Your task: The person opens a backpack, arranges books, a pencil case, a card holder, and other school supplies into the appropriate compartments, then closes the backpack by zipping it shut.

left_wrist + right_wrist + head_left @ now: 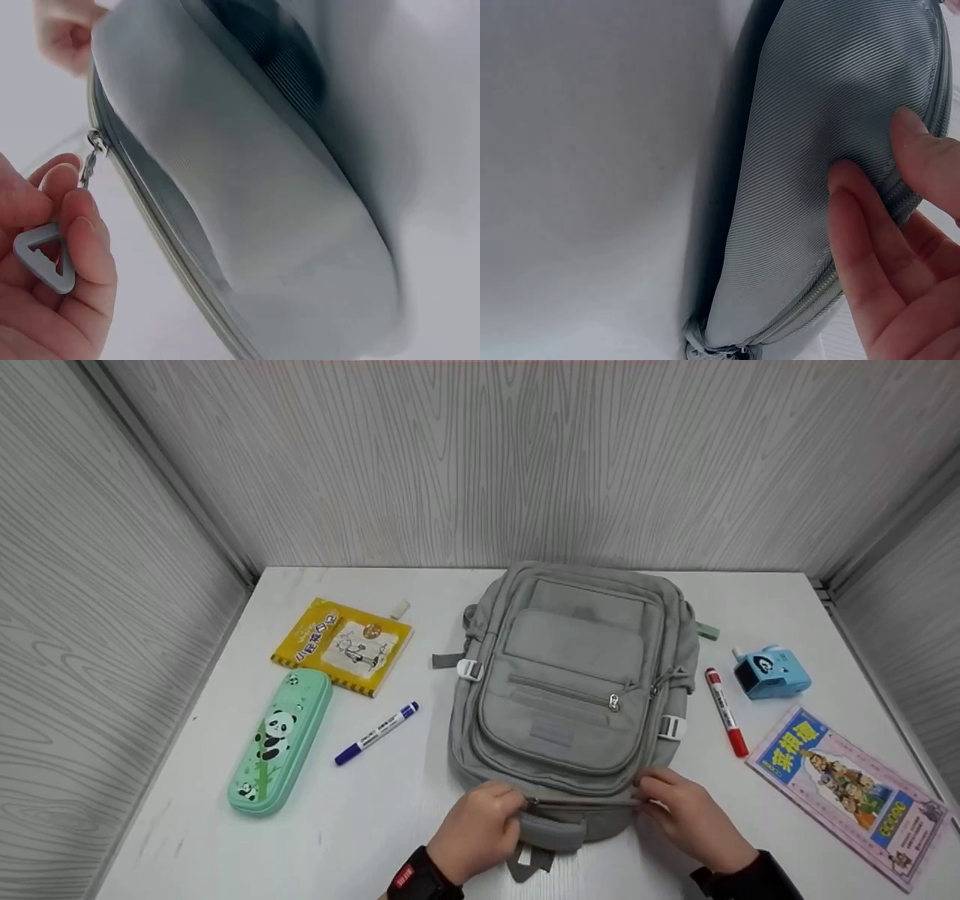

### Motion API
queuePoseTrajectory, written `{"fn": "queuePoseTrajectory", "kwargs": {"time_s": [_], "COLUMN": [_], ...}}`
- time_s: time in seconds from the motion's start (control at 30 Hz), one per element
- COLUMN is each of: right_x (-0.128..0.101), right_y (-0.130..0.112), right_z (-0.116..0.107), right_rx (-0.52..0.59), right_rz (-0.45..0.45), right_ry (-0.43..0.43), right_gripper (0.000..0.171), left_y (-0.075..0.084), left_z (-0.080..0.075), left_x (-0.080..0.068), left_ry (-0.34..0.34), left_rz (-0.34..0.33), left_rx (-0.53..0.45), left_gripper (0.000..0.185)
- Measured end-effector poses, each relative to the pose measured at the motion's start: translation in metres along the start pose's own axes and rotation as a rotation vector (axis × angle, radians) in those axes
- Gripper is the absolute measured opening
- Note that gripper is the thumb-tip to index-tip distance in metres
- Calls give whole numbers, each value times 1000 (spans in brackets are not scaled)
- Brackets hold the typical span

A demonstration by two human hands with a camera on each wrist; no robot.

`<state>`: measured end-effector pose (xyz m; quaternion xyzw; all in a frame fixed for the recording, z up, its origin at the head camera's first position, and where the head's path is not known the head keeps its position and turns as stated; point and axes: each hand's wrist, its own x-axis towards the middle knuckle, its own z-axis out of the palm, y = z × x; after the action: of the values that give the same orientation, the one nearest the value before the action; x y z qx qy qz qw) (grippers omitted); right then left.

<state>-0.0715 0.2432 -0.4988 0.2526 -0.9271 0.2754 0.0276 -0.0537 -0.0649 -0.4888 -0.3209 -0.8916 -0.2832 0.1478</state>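
A grey backpack (570, 682) lies flat in the middle of the white table (375, 825), front pockets up, its top end towards me. My left hand (514, 804) pinches the grey triangular zipper pull (43, 259) between thumb and fingers; the pull hangs from the slider (94, 141) on the top zipper. My right hand (649, 793) grips the backpack's fabric at the zipper line a little to the right. In the right wrist view its fingers (870, 247) press on the ribbed grey fabric (817, 112) beside the zipper teeth.
Left of the bag lie a green panda pencil case (279, 742), a yellow book (343, 645), a small white eraser (400, 609) and a blue marker (376, 733). To its right are a red marker (726, 711), a blue sharpener (771, 671) and a colourful booklet (851, 791). Grey walls enclose three sides.
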Motion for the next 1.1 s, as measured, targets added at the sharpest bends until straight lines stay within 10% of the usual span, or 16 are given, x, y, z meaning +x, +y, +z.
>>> {"fn": "queuePoseTrajectory", "kwargs": {"time_s": [0.53, 1.1], "right_x": [-3, 3], "right_y": [28, 41], "right_z": [-20, -32], "right_rx": [-129, -203], "right_rz": [179, 283], "right_ry": [13, 68], "right_gripper": [29, 21], "left_y": [-27, -34], "left_z": [-18, -16], "left_x": [-24, -16], "left_ry": [24, 1], "left_rz": [-225, -366], "left_rx": [7, -286], "left_gripper": [22, 24]}}
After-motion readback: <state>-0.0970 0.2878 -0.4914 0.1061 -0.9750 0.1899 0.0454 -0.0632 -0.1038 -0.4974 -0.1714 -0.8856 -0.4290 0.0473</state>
